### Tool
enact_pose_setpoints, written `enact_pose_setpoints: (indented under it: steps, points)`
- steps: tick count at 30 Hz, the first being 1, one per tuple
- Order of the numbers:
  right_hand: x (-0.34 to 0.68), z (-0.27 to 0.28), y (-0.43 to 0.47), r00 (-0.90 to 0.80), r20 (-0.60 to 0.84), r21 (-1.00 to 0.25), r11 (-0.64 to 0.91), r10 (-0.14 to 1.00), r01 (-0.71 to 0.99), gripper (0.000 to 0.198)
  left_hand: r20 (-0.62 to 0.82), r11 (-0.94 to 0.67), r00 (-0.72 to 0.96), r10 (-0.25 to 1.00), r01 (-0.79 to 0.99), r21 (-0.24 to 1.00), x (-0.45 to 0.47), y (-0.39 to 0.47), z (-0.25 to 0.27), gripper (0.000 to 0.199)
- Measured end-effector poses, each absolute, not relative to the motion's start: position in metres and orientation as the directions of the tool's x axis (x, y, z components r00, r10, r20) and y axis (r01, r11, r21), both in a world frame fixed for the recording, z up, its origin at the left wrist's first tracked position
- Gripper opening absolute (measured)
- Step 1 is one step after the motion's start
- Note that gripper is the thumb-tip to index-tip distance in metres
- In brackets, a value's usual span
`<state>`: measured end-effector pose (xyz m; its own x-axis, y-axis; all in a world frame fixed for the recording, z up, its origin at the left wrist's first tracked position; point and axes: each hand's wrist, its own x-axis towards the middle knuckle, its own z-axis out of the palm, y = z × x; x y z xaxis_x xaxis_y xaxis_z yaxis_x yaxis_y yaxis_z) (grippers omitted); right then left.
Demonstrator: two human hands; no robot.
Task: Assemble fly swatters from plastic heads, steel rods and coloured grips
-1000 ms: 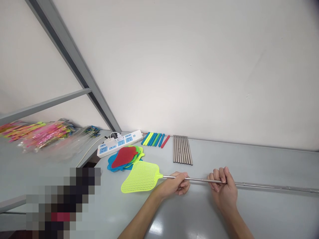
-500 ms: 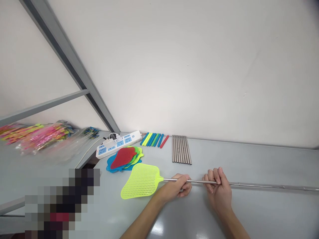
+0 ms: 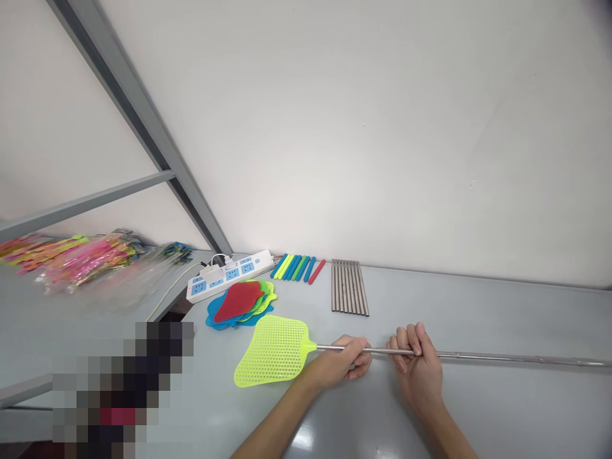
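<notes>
A fly swatter (image 3: 275, 352) with a yellow-green perforated head lies across the view, its long thin metal rod running off the right edge. My left hand (image 3: 342, 363) is closed round the rod a short way from the head. Farther along, my right hand (image 3: 417, 366) grips the same rod, palm up, with the thumb and fingers about it. Left of my hands is a stack of loose swatter heads, a red head (image 3: 239, 301) on top with blue and green ones under it. Behind my left hand lies a row of metal tubes (image 3: 350, 287).
Several coloured handle sleeves (image 3: 297, 268) lie near the wall beside a white power strip (image 3: 229, 278) with plugs in it. Plastic-wrapped bundles (image 3: 90, 261) rest on another surface at left, behind a grey metal frame (image 3: 143, 127). A blurred-out patch covers the lower left.
My right hand has shifted very slightly left along the rod. Both hands keep hold of the swatter; the whole view has moved a little.
</notes>
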<state>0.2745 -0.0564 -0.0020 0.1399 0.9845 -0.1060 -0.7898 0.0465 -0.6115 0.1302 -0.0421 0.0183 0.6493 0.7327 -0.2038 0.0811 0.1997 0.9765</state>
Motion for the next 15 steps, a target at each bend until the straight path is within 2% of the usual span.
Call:
enact_pose_setpoints:
  steps: [6, 15]
  points:
    - [0.2743, -0.0028, -0.0576, 0.125, -0.113, -0.603, 0.032, 0.986, -0.797, 0.039, -0.256, 0.212, 0.630, 0.733, 0.146, 0.966, 0.1313, -0.0422, 0.0183, 0.036]
    - [0.2732, -0.0025, -0.0576, 0.113, -0.134, -0.612, 0.008, 0.985, -0.791, 0.040, -0.223, 0.191, 0.648, 0.728, 0.121, 0.974, 0.1330, -0.0425, 0.0155, 0.034]
